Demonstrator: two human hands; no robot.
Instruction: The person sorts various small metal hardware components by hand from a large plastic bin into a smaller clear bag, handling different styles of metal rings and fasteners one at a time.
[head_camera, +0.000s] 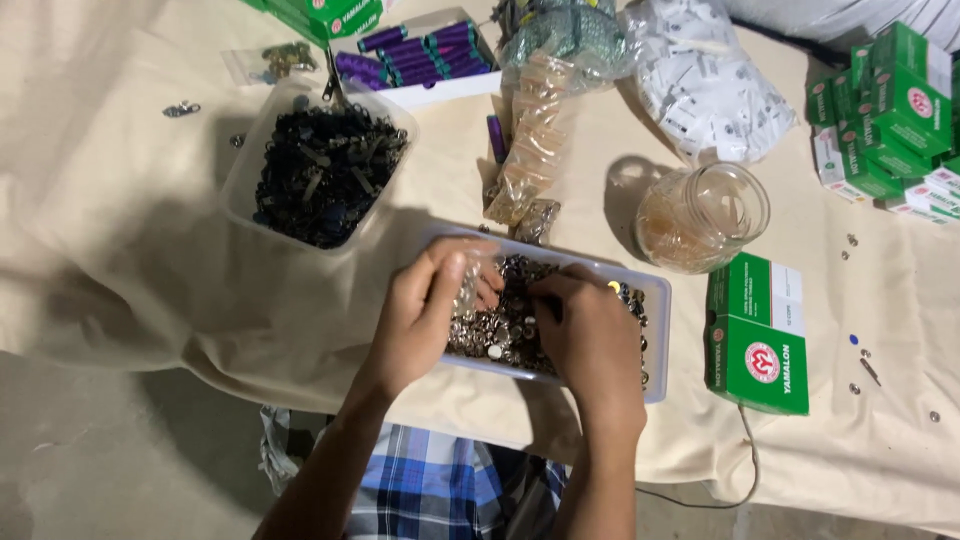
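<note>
Head view: both hands (510, 320) in tray (655, 300), long axis left-right.

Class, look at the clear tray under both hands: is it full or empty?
Nearly full. The clear tray holds a heap of small silver metal pieces across its floor, both hands digging in.
</note>
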